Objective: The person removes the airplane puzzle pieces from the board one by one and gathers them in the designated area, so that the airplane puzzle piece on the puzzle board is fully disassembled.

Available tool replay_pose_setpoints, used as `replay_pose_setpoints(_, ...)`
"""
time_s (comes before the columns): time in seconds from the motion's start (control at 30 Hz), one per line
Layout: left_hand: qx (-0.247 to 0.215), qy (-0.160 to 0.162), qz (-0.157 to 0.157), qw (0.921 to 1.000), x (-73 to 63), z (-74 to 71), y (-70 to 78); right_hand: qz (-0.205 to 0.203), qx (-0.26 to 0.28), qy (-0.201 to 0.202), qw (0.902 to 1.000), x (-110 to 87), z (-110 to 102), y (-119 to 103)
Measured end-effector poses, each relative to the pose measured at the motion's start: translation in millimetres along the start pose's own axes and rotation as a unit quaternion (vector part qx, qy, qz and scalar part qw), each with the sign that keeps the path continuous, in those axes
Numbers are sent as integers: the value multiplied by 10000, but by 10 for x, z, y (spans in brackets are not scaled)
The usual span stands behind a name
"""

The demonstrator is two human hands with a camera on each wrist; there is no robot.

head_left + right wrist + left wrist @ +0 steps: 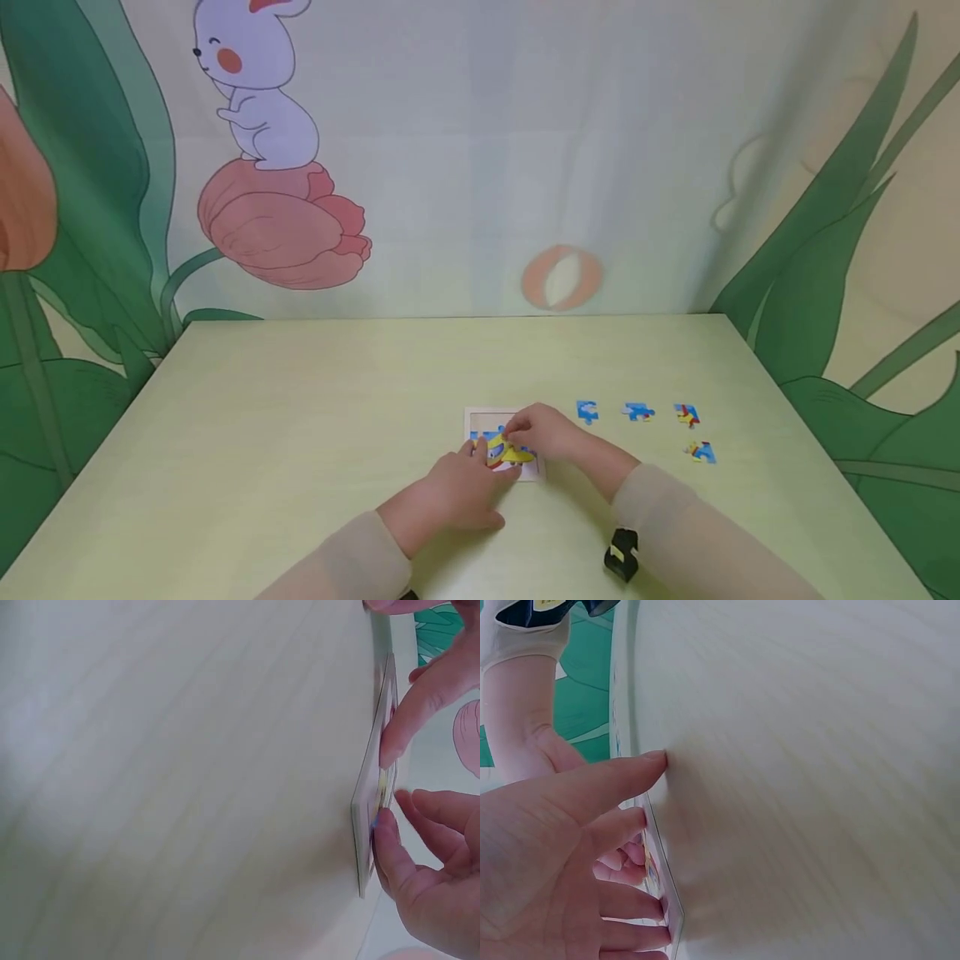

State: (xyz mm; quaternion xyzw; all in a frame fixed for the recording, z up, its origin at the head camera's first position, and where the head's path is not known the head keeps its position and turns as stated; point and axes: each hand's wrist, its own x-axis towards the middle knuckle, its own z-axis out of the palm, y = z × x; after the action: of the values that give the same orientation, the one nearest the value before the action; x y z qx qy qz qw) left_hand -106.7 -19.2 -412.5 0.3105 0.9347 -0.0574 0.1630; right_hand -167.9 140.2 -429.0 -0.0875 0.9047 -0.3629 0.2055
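A small jigsaw puzzle (504, 455) in a pale frame (478, 411) lies on the table, its upper part showing bare backing beside blue and yellow picture pieces. My left hand (467, 490) reaches in from the lower left, fingers extended, fingertips resting on the puzzle's near and left part. From the right comes my right hand (550, 432), fingers bent, their tips at the puzzle's middle. In the right wrist view its thumb (390, 840) touches the board's face, while the fingers stay a little apart from it. Whether a piece is between them I cannot tell.
Several loose puzzle pieces lie right of the frame, among them a blue one (587, 411), a second blue one (638, 412) and a red-and-yellow one (687, 415). A black wrist device (622, 555) sits below my right sleeve. A printed curtain (480, 167) hangs behind the table (300, 400).
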Motion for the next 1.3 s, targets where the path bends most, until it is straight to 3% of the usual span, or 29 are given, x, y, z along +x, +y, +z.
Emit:
replay_pose_setpoints(0.13,-41,-56,-46,10000,17,-57,18,-72,21,120,9999,-10,-46,4)
replay_pose_setpoints(0.37,-59,42,-22,10000,-9,-8,-3,50,-11,194,9998,10,5,-15)
replay_pose_setpoints(1.03,-56,-120,-82,9999,11,-16,-2,236,541,472,9971,88,0,47)
replay_pose_setpoints(1.3,-61,-154,-129,9998,21,11,-9,287,1062,416,9931,107,26,75)
